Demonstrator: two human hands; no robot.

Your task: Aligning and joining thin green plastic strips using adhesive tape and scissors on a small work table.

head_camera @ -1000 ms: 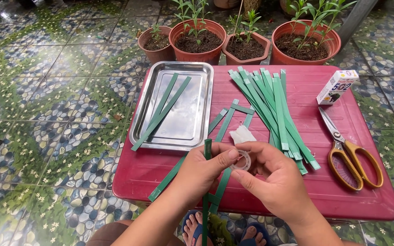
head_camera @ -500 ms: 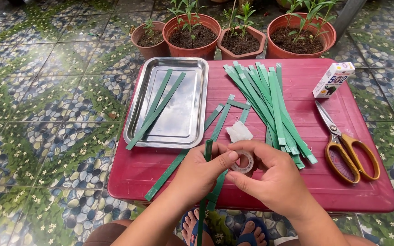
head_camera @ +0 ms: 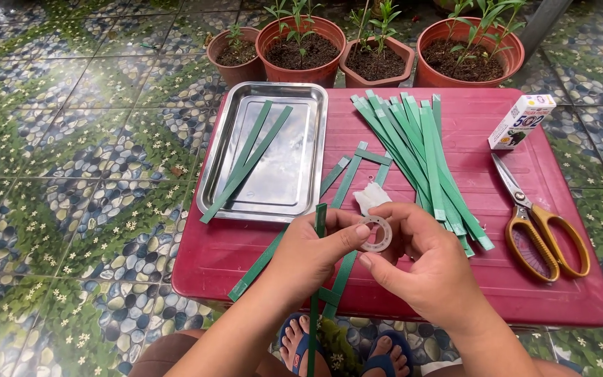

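A: Both hands are together over the near edge of the red table (head_camera: 560,293). What's between them?

B: A small clear tape roll (head_camera: 376,233). The left hand (head_camera: 313,253) has its thumb pressed on the roll's near-left rim. The right hand (head_camera: 433,267) curls round it from the right, fingertips at the far rim and thumb below.

A: So both sets of fingers are closed on it?

B: Closed on it, yes, a light pinch from each side. The roll stands face-on, its hole open in the middle.

A: And that green strip (head_camera: 317,279)?

B: It runs upright through the left fist, its top poking out just left of the roll, its tail hanging down towards the feet. The left fingers are wrapped round it.

A: What's around them?

B: Far left on the table, a steel tray (head_camera: 294,188) with two strips in it. Right of that, a fanned bundle of strips (head_camera: 420,146). A few loose ones lie near the hands, with a white scrap (head_camera: 370,196) just beyond the roll. Scissors (head_camera: 542,223) lie well to the right, a small box (head_camera: 521,122) beyond them. Four potted plants (head_camera: 300,49) line the far edge.
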